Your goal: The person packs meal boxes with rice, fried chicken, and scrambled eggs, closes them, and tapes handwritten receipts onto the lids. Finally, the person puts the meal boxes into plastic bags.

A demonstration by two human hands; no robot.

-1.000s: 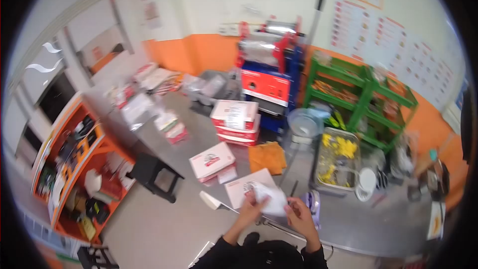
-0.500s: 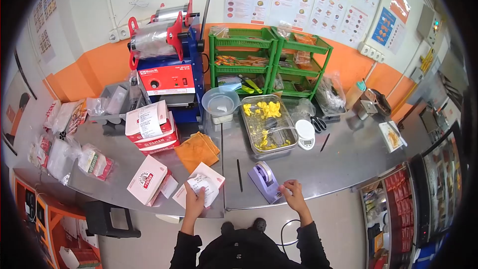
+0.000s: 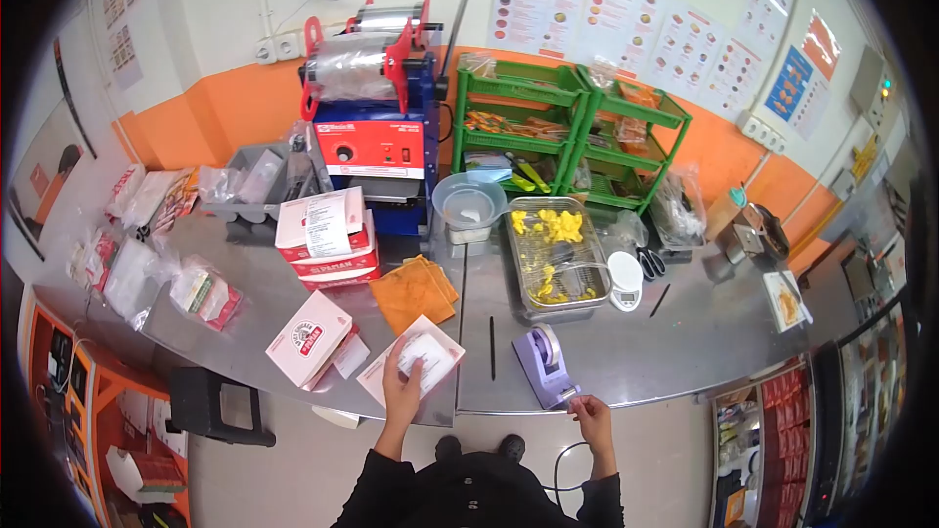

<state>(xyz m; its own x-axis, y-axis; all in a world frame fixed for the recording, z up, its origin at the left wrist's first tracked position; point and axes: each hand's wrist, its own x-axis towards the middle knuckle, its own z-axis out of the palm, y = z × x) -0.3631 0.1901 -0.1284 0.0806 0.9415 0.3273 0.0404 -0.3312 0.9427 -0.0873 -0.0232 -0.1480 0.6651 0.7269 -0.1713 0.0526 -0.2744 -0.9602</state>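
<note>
My left hand presses a white paper slip against the top of a white and red box near the table's front edge. Beside the purple tape dispenser, my right hand has its fingers pinched at the dispenser's front end; whatever lies between them is too small to make out. Left of my left hand sits another printed box with a paper slip at its side. An orange cloth lies behind the boxes.
Stacked boxes with a receipt stand before a red and blue sealing machine. Green racks, a tray with yellow pieces, a white scale and a black pen are farther right. A black stool stands lower left.
The view has swung right, then slightly back left. Both hands held the paper together earlier; my right hand has since moved away to the tape dispenser, while my left keeps the paper on the box.
</note>
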